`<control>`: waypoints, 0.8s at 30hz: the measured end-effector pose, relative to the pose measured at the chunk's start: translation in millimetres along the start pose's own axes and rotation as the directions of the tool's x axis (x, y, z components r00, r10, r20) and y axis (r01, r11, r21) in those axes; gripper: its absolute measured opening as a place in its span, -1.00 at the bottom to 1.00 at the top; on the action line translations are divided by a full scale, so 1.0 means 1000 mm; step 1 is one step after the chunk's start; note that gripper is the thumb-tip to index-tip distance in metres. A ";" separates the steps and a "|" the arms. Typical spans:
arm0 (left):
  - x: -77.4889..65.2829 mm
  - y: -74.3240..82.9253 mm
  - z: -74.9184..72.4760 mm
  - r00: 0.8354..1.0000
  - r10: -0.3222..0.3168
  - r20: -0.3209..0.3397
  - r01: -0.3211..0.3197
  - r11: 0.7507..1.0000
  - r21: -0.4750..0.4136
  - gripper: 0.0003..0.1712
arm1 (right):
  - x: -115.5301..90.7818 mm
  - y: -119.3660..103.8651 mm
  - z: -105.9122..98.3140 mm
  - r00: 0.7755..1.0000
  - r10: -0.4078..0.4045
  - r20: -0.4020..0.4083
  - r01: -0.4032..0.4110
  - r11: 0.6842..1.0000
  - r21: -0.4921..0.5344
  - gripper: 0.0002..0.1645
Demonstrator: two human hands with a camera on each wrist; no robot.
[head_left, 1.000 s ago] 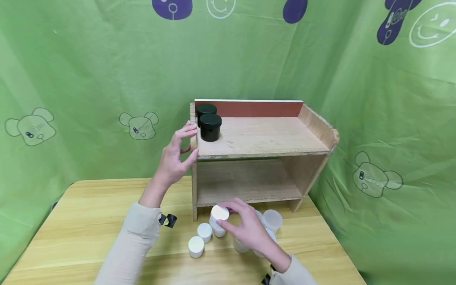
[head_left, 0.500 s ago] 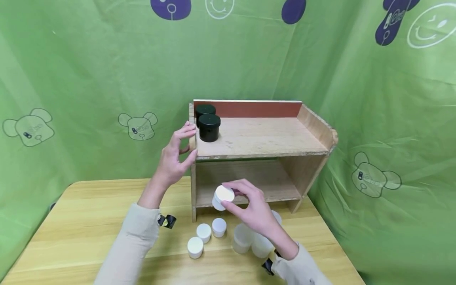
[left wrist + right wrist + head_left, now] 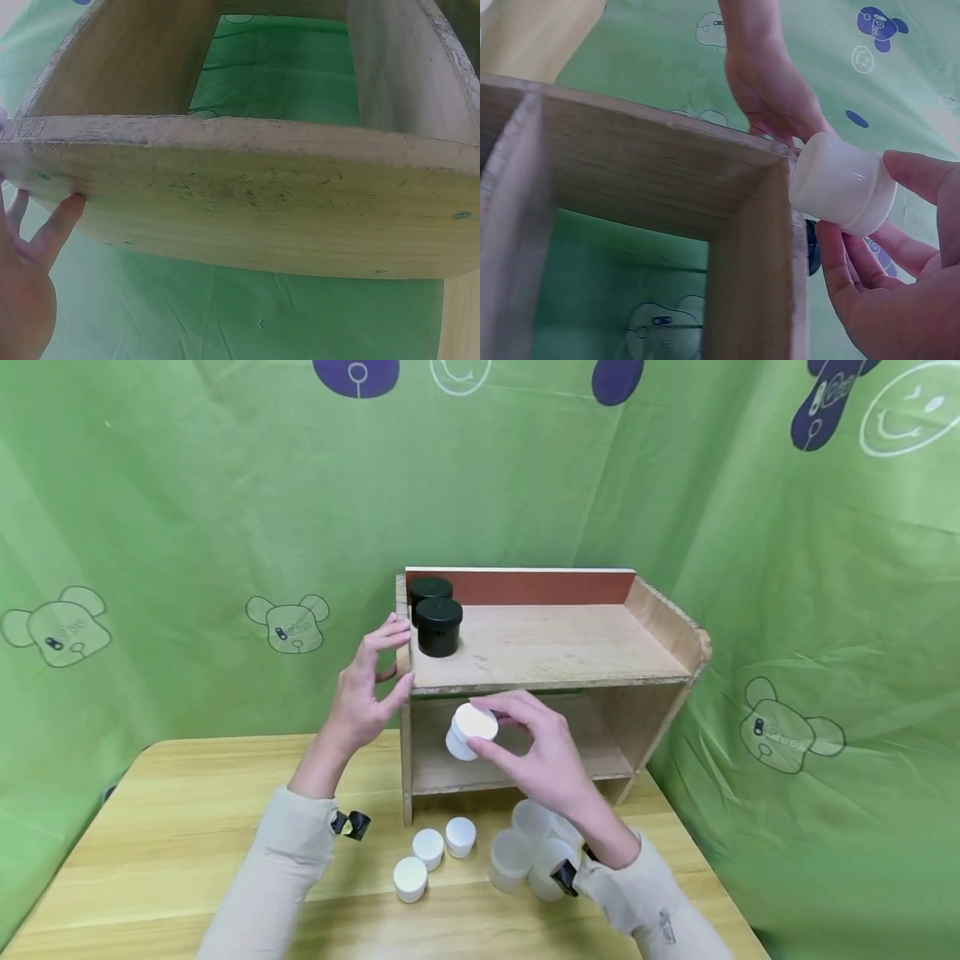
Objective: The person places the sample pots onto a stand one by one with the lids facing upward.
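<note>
My right hand pinches a white lidded jar between thumb and fingers, slightly tilted, in front of the wooden shelf's lower compartment. In the right wrist view the white jar shows its smooth side and ribbed lid. My left hand holds the left side panel of the wooden shelf, fingers at its upper edge and thumb at its front. In the left wrist view the left hand touches the panel's outer face. Two black lidded jars stand at the left of the top board, one behind the other.
Three small white jars stand on the table before the shelf. Right of them several translucent tubs cluster, partly behind the right forearm. A green printed curtain surrounds the table's back and right side.
My right hand has lifted the white jar off another white jar on the table, up to just below the top board's front edge. The left hand keeps its place on the shelf.
</note>
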State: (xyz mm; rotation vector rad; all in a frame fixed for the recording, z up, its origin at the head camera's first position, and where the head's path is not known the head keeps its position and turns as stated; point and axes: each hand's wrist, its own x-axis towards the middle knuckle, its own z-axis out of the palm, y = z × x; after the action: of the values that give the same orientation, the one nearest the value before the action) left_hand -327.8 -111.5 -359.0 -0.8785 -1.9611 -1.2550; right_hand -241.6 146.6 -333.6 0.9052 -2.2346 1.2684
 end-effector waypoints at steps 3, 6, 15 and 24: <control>0.000 -0.001 0.000 1.000 0.001 -0.001 -0.001 1.000 0.002 -0.36 | 0.012 -0.004 -0.005 1.000 0.008 -0.006 -0.008 1.000 -0.007 -0.51; 0.000 -0.002 0.000 1.000 0.002 -0.001 -0.002 1.000 0.007 -0.36 | 0.024 -0.007 -0.010 0.999 0.031 -0.013 -0.031 1.000 -0.002 -0.51; 0.001 0.000 -0.001 1.000 0.005 -0.007 -0.005 1.000 -0.004 -0.35 | 0.060 -0.007 -0.025 0.997 0.075 -0.030 -0.074 0.997 0.022 -0.51; 0.000 -0.001 0.000 1.000 0.001 -0.010 -0.001 1.000 0.000 -0.37 | 0.092 0.003 -0.034 0.990 0.105 -0.090 -0.102 0.994 0.035 -0.54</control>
State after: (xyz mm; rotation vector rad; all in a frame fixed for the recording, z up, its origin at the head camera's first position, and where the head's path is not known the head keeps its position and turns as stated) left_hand -329.0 -111.7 -359.6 -0.8707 -1.9528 -1.2565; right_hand -306.9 146.9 -260.5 0.7349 -2.2205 1.3650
